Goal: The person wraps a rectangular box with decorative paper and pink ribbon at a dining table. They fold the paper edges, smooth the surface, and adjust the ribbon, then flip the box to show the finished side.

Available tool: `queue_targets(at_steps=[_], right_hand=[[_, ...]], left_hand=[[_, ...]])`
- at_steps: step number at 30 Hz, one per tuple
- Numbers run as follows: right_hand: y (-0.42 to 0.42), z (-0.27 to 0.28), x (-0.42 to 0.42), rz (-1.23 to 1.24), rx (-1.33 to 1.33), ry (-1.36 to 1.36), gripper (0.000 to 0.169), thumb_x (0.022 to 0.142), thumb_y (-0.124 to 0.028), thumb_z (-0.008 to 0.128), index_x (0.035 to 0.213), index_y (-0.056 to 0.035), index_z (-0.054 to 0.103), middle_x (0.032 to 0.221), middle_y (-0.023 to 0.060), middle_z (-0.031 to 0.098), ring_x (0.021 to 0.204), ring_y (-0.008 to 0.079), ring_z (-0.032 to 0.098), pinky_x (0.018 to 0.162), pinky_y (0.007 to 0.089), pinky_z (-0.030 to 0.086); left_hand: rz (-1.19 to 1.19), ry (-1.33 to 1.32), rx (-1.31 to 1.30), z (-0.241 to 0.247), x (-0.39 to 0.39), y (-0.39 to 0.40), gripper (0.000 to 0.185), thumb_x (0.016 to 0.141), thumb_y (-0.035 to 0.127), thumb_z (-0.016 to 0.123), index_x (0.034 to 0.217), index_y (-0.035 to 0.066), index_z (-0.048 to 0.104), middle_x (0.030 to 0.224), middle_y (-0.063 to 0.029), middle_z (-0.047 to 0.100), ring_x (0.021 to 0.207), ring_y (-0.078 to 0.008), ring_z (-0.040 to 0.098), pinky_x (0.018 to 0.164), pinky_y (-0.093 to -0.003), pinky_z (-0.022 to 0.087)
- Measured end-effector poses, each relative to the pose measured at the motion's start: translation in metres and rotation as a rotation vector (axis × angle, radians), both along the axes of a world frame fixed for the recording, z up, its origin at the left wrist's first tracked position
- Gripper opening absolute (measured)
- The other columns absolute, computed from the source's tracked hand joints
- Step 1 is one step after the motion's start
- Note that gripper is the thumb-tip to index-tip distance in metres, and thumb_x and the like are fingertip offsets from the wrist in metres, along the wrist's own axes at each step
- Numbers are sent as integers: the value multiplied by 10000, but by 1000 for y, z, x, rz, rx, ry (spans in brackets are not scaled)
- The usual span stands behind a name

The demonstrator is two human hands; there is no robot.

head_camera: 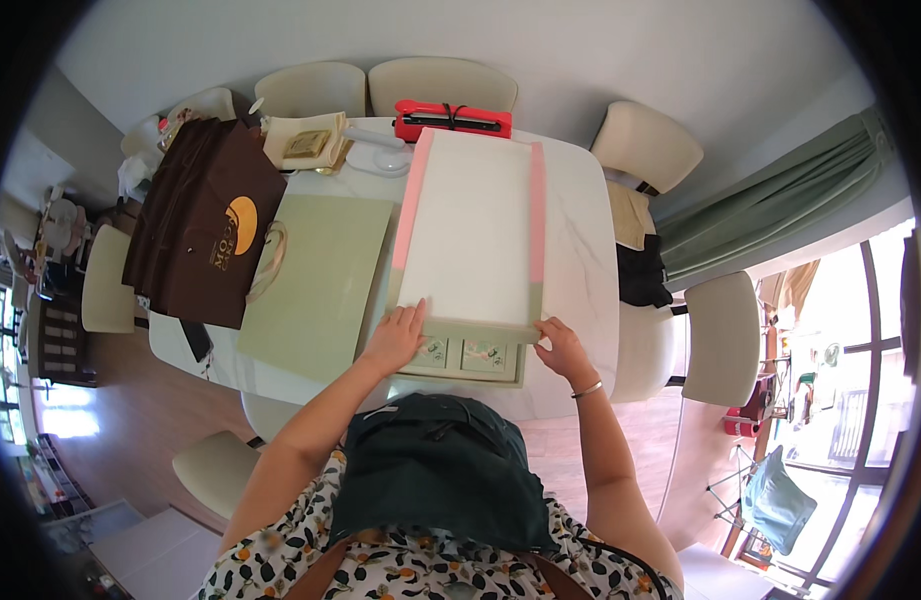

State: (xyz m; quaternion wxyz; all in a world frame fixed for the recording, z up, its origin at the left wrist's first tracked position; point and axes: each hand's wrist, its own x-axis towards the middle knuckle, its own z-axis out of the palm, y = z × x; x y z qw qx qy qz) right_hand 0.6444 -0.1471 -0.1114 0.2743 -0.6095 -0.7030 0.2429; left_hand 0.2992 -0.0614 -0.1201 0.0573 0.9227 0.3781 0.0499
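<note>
A long shallow box lid (471,225), with a white inside facing up and a pink and pale-green rim, lies before me on the table. At its near left corner is my left hand (397,336), thumb side inward, gripping the rim with a finger over the white inside. My right hand (564,349) pinches the near right corner between thumb and fingers. From beneath the lid's near edge shows a pale-green box (454,373). Inside are compartments with small patterned packets (483,355); the rest of the box is hidden.
Left of the lid lies a pale-green gift bag (325,277) with ribbon handles, beside several dark-brown bags (205,225) bearing lettering. A phone (196,341) is near the table's left edge. A red-and-black appliance (453,122) stands behind the lid. Chairs (721,337) surround the marble-patterned table (580,225).
</note>
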Motion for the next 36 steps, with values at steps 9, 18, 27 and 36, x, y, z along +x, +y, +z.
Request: queue_targets(at_steps=[9, 18, 27, 36], right_hand=[[17, 8, 4, 18, -97, -89, 122, 721, -52, 652, 842, -68, 662, 716, 89, 572, 683, 247, 609, 647, 351, 507], [21, 0, 11, 2, -9, 109, 204, 688, -111, 775, 854, -46, 676, 982, 92, 512, 880, 239, 573, 749, 362, 503], [21, -17, 16, -85, -80, 127, 178, 732, -142, 758, 840, -29, 672, 905, 93, 542, 805, 221, 577, 698, 338, 500], [24, -23, -12, -335, -17, -91, 316, 796, -243, 697, 697, 9, 533, 691, 136, 491, 602, 303, 525, 538, 415, 450]], left_hand=[[147, -10, 139, 36, 8, 11, 796, 754, 357, 702, 1396, 42, 351, 1388, -177, 389, 1253, -329, 404, 1032, -433, 361], [185, -398, -122, 4, -15, 29, 737, 701, 362, 743, 1303, 40, 467, 1099, -158, 581, 992, -321, 570, 862, -388, 474], [6, -322, -83, -12, -25, 27, 378, 822, 268, 642, 1149, 83, 605, 753, -100, 573, 697, -283, 570, 631, -376, 484], [136, -233, -134, 0, -9, 21, 291, 769, 212, 651, 1050, 140, 627, 881, -46, 562, 798, -257, 585, 662, -361, 502]])
